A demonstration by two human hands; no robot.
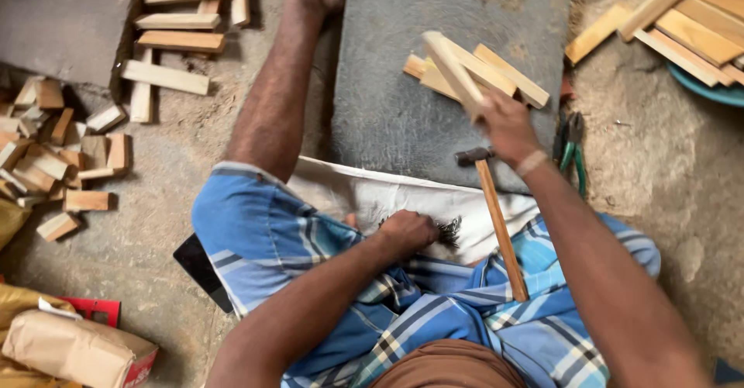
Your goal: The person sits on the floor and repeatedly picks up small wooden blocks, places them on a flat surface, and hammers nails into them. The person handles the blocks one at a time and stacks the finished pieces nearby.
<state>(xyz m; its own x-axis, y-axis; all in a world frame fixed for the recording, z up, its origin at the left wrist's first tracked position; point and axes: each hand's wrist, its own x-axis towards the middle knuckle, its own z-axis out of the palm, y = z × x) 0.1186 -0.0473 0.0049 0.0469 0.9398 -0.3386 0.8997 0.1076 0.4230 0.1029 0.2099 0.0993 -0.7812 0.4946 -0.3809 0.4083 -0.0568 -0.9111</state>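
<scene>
1. A person sits on a dusty floor facing a grey stone slab, the landmark here, with blue checked cloth over the lap and a white cloth spread at the slab's near edge.
2. Well to the near left of the slab, at the frame's corner, lies a tan paper-wrapped package with a red end, and beside it a flat red carton; any print on them is too small to tell.
3. The right hand, over the slab's near right part, has its fingers closed around a pale wooden strip, held tilted above several similar wooden pieces lying on the slab.
4. The left hand, just off the slab's near edge over the white cloth, is curled into a loose fist touching a dark cluster of small nails; whether it has picked any up cannot be told.
5. A wooden-handled hammer rests with its head at the slab's near edge and its handle across the lap.
6. Green-handled pliers lie just right of the slab.
7. Wood offcuts are heaped well left of the slab; longer slats are stacked to its far right.
</scene>
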